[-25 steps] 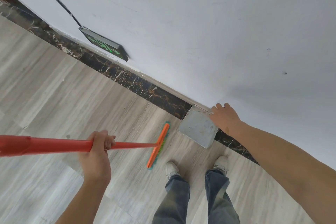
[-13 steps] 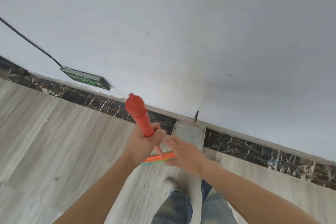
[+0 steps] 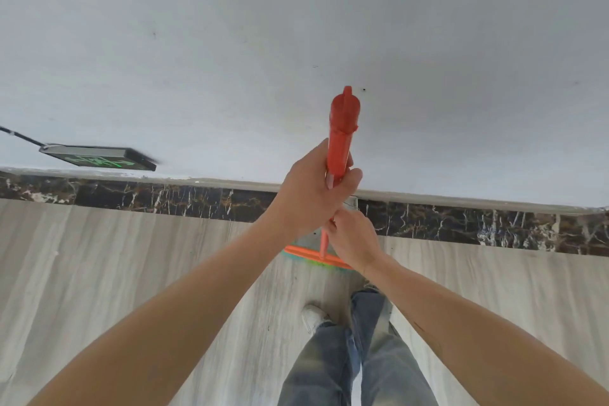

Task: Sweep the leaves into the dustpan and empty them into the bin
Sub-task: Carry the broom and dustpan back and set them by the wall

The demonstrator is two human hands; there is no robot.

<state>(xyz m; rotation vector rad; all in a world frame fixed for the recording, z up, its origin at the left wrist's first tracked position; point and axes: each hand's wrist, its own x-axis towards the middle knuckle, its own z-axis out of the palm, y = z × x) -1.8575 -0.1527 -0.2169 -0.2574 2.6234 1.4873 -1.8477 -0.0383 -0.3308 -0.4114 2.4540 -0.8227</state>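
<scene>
I hold an orange-red broom upright in front of me; its thick handle (image 3: 342, 128) rises above my hands. My left hand (image 3: 311, 194) grips the handle near its top. Just below, my right hand (image 3: 352, 241) curls round the thin shaft. The broom head (image 3: 309, 254), orange with green bristles, rests on the floor by the skirting. A small grey part of the metal dustpan (image 3: 351, 204) shows behind my hands, against the wall; most of it is hidden. No leaves or bin are in view.
A white wall (image 3: 296, 26) fills the upper view, with a dark marble skirting (image 3: 164, 198) at its foot. A green exit sign (image 3: 99, 158) is mounted low on the left. Pale wood-look floor (image 3: 115, 273) spreads around my jeans and white shoe (image 3: 313, 316).
The broom swung from lying across to upright in front of me. My right hand left the dustpan and took the shaft below my left hand. The view turned square to the wall.
</scene>
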